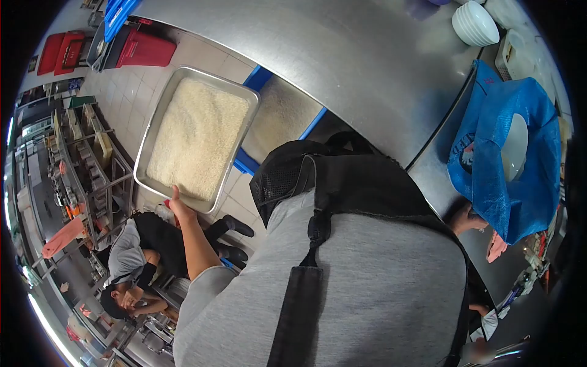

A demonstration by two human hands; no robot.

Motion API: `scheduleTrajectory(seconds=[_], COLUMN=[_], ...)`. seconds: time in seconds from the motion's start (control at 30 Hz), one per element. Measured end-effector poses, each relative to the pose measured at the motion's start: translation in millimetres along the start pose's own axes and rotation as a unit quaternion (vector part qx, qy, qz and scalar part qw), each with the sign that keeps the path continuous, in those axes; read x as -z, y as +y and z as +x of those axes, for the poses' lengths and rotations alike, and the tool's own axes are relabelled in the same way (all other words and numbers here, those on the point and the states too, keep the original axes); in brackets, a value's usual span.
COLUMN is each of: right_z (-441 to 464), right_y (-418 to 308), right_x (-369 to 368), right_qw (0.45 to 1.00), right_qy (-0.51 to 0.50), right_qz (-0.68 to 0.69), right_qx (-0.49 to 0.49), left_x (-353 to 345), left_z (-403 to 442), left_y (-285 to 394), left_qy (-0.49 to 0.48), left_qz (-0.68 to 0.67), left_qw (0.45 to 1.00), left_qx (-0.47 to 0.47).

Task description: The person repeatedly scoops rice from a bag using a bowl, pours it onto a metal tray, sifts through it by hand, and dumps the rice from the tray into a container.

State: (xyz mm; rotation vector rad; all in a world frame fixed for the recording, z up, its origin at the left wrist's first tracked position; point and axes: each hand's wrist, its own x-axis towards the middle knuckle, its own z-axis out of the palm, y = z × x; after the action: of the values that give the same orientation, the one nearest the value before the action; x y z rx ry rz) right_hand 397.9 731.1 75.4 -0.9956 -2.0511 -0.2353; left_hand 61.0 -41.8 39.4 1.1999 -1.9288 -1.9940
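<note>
My left hand grips the near rim of a deep metal tray, with the thumb over the edge. Pale grains that look like uncooked rice fill the tray, heaped unevenly. Its right side overlaps a blue bin, which also holds pale grain and sits partly under the metal table. At the right, my right hand is by the lower edge of a blue woven plastic bag. Its fingers are mostly hidden, so I cannot tell whether it holds the bag. A white rounded thing shows in the bag's mouth.
A steel table runs across the top, with stacked white bowls at its far right. Red bins stand upper left. A metal rack lines the left side. Close by, another person bends low, legs near the tray.
</note>
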Motion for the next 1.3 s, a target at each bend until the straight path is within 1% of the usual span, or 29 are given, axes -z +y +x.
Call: scheduleTrajectory(seconds=[0.03,0.07,0.13,0.2,0.27,0.37,0.4,0.47,0.5,0.53,0.63,0.67,0.73,0.77,0.8,0.9,0.93,1.03,1.1,1.17,1.23,1.3], right_z=[4,6,9,5,2,2,2,-1,-2,-3,-12,-12,-13,-12,-12,-10,-8,-9,-14,-15,-17,-10], right_y=[-4,-8,-22,-21,-18,-9,-8,-6,-4,-2,9,12,15,14,10,-2,-4,-3,17,17,10,5], right_x=[1,3,6,3,2,3,4,4,2,1,-3,-3,-2,-2,-2,1,2,3,0,-1,-1,1], right_qw=[1.000,1.000,0.998,0.989,0.986,0.994,0.996,0.997,0.997,0.997,0.997,0.998,0.998,0.997,0.996,0.993,0.993,0.991,0.994,0.995,0.994,0.994], right_qy=[0.007,0.002,-0.008,0.005,0.002,-0.019,-0.018,-0.011,-0.005,0.001,0.009,-0.001,-0.020,-0.019,-0.018,-0.023,-0.025,-0.036,-0.047,-0.042,-0.023,-0.030], right_qz=[-0.013,0.014,0.066,0.130,0.142,0.088,0.075,0.063,0.063,0.063,0.065,0.058,0.044,0.055,0.066,0.076,0.076,0.086,0.060,0.047,0.047,0.064], right_qx=[0.009,0.000,-0.019,-0.068,-0.087,-0.063,-0.048,-0.034,-0.035,-0.035,-0.042,-0.039,-0.032,-0.046,-0.059,-0.082,-0.086,-0.097,-0.074,-0.073,-0.094,-0.087], left_x=[-13,-12,-17,-18,-22,-44,-52,-64,-71,-87,-117,-145,-161,-170,-178,-176,-176,-175,-166,-156,-147,-145], left_z=[-11,-2,4,10,12,6,6,13,16,5,3,-38,-46,-56,-68,-59,-64,-70,-64,-55,-52,-51], left_y=[3,-2,-5,-5,2,11,15,17,19,24,31,53,55,60,67,61,65,72,76,83,89,90], left_qy=[0.005,0.021,0.005,-0.001,0.004,-0.022,-0.017,-0.064,-0.087,-0.090,-0.131,-0.129,-0.120,-0.115,-0.128,-0.131,-0.157,-0.174,-0.169,-0.160,-0.147,-0.140], left_qz=[0.013,0.038,0.027,0.043,0.081,0.076,0.090,0.150,0.180,0.222,0.354,0.388,0.444,0.468,0.507,0.526,0.531,0.533,0.537,0.550,0.574,0.566], left_qw=[1.000,0.999,1.000,0.999,0.997,0.993,0.991,0.973,0.960,0.947,0.875,0.870,0.806,0.770,0.753,0.644,0.633,0.614,0.605,0.594,0.581,0.593], left_qx=[0.000,-0.002,0.012,0.010,-0.007,-0.085,-0.102,-0.165,-0.196,-0.216,-0.302,-0.276,-0.372,-0.418,-0.399,-0.540,-0.542,-0.555,-0.564,-0.565,-0.558,-0.555])
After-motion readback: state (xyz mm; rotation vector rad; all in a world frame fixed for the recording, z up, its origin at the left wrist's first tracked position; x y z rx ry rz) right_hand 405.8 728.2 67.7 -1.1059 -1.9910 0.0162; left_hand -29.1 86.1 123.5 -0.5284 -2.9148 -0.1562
